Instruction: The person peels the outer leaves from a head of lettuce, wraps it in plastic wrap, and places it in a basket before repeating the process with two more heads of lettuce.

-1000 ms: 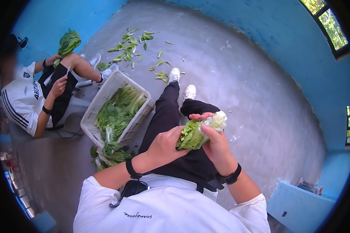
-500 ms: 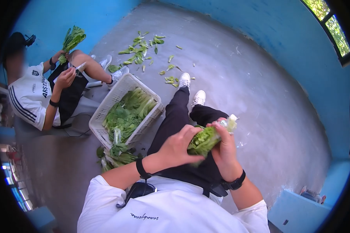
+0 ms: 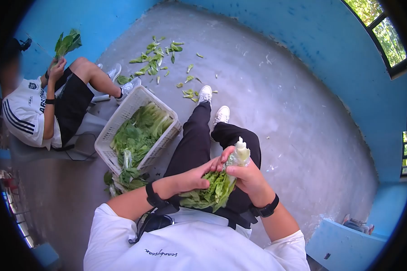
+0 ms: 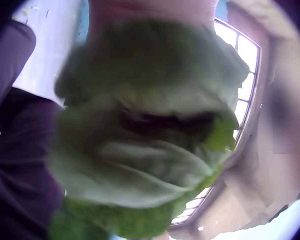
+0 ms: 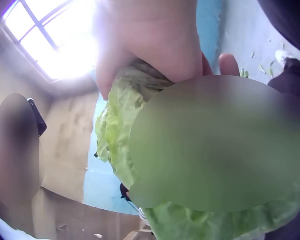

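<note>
A bunch of leafy greens (image 3: 212, 189) is held over the lap, its white stem end up and right, with clear wrap round the stems. The right hand (image 3: 249, 178) grips the wrapped stem part. Against the left side of the bunch lies the left hand (image 3: 195, 177), its fingers round the leaves near the wrap. In the left wrist view the leaves (image 4: 145, 165) cover most of the picture below the palm. The right wrist view shows the right hand (image 5: 150, 45) on the bunch (image 5: 122, 130), partly blurred.
A white crate (image 3: 105, 143) of greens (image 3: 140, 131) stands at the left, more wrapped greens (image 3: 130, 178) beside its near end. Beyond it a seated person (image 3: 36, 106) holds leaves. Loose leaves (image 3: 153, 58) lie on the floor; a blue box-like block (image 3: 339, 246) is at lower right.
The bunch has swung so its stem end points more upward and its leaves hang nearer the waist. The left hand has shifted from the leaf end toward the wrap. The seated person's hands have come together.
</note>
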`<state>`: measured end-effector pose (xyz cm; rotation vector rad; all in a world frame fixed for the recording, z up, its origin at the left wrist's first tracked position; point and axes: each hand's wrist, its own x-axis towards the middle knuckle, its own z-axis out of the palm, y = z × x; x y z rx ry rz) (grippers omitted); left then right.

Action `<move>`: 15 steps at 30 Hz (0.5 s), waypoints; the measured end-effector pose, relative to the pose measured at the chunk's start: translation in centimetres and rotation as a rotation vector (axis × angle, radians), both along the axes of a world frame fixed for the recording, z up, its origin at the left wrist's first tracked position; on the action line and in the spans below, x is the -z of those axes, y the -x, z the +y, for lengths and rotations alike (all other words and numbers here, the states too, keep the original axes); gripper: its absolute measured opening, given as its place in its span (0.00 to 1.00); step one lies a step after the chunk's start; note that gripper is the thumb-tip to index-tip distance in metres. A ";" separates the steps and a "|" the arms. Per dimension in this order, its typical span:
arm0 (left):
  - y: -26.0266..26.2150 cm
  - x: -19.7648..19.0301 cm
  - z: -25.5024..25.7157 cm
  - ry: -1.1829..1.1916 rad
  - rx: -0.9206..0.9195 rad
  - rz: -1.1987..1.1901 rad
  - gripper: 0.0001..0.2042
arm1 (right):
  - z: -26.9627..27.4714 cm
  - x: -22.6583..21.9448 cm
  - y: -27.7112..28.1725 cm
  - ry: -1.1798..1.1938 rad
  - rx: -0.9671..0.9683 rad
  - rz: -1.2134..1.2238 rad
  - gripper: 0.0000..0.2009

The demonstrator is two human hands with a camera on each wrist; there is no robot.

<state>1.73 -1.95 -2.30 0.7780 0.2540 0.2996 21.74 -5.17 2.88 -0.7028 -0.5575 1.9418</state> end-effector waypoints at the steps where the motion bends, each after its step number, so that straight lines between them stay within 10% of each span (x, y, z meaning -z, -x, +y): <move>1: -0.2 0.2 -0.3 0.079 -0.001 -0.011 0.60 | 0.2 0.0 -0.2 0.014 0.008 -0.084 0.14; 9: -1.2 -1.7 1.1 -0.377 0.009 0.424 0.29 | 0.7 0.5 -0.9 -0.130 0.013 -0.554 0.16; 15: -1.8 -3.7 1.0 -0.659 -0.256 0.584 0.23 | 0.3 1.3 -0.4 0.013 0.143 -0.444 0.19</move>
